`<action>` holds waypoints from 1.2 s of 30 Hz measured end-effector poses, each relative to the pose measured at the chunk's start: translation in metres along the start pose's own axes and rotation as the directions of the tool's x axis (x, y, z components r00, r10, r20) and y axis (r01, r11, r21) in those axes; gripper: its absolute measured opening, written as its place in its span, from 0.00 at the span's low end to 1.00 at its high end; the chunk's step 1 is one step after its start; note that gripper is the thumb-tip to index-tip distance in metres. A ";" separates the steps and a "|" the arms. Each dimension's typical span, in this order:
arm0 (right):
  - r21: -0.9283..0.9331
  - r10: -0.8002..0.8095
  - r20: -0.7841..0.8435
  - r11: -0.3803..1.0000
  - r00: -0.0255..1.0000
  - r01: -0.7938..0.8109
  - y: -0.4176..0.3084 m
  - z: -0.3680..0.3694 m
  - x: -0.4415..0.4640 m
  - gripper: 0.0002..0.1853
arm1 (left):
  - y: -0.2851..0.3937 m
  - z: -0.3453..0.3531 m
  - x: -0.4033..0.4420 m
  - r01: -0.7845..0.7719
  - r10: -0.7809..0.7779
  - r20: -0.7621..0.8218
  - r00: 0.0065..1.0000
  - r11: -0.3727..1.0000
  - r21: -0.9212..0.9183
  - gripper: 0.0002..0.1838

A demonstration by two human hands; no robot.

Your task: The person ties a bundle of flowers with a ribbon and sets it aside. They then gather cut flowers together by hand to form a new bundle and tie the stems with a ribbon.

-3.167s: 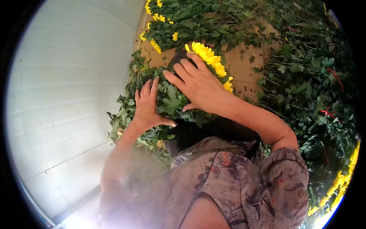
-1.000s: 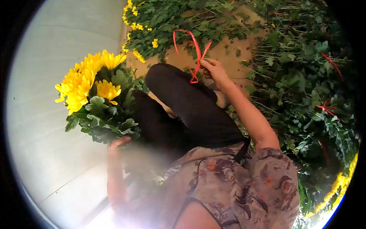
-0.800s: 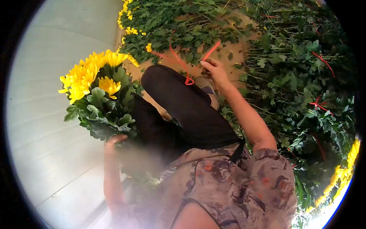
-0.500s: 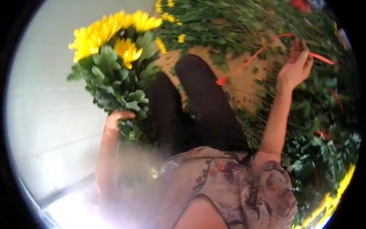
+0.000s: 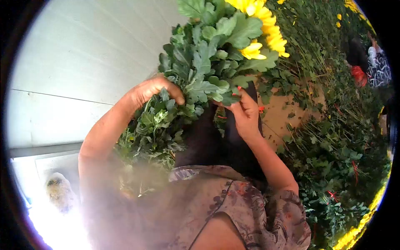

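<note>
Left hand [image 5: 160, 89] grips bouquet [image 5: 204, 62]; right hand [image 5: 246, 114] pinches red ribbon [image 5: 261, 109].

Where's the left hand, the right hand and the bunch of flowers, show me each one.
Left hand [image 5: 155, 86]: head view, mid-hand.
Right hand [image 5: 246, 118]: head view, mid-hand.
Bunch of flowers [image 5: 203, 59]: head view, green leaves.
</note>
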State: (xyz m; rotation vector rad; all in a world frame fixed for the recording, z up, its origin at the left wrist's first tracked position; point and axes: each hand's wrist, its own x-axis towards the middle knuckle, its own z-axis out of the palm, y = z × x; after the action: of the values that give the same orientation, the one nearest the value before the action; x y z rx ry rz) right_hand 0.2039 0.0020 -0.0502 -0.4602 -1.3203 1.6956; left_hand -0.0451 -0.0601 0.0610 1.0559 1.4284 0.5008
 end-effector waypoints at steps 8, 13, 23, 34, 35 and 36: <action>0.036 0.121 0.006 0.992 0.993 -0.121 -0.026 -0.011 -0.019 0.10 | -0.003 0.010 0.030 -0.252 0.241 0.210 0.948 0.967 0.029 0.15; -0.336 -0.171 0.308 0.901 0.936 0.275 -0.074 -0.010 -0.026 0.09 | 0.043 0.025 0.021 -0.167 0.168 0.010 0.986 0.982 -0.090 0.12; -0.603 -0.174 0.393 0.692 0.903 0.396 -0.032 -0.018 0.052 0.05 | 0.007 0.119 0.090 0.009 0.197 -0.153 0.968 0.587 0.809 0.26; -0.105 0.268 0.059 0.960 0.962 -0.261 -0.019 -0.034 0.078 0.05 | -0.024 0.078 0.082 -0.371 0.390 -0.021 0.921 0.890 0.266 0.47; -0.104 0.266 0.058 0.960 0.962 -0.259 -0.018 -0.031 0.078 0.05 | -0.031 0.077 0.082 -0.404 0.423 -0.025 0.906 0.880 0.250 0.47; -0.157 0.273 0.077 0.953 0.959 -0.259 -0.018 -0.029 0.077 0.05 | -0.022 0.082 0.077 -0.320 0.358 -0.055 0.932 0.885 0.340 0.43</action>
State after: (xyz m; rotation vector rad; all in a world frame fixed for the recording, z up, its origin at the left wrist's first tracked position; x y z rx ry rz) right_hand 0.1929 0.0822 -0.0259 -0.6727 -1.5150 1.8685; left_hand 0.0367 -0.0310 -0.0136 1.5843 1.4654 0.5974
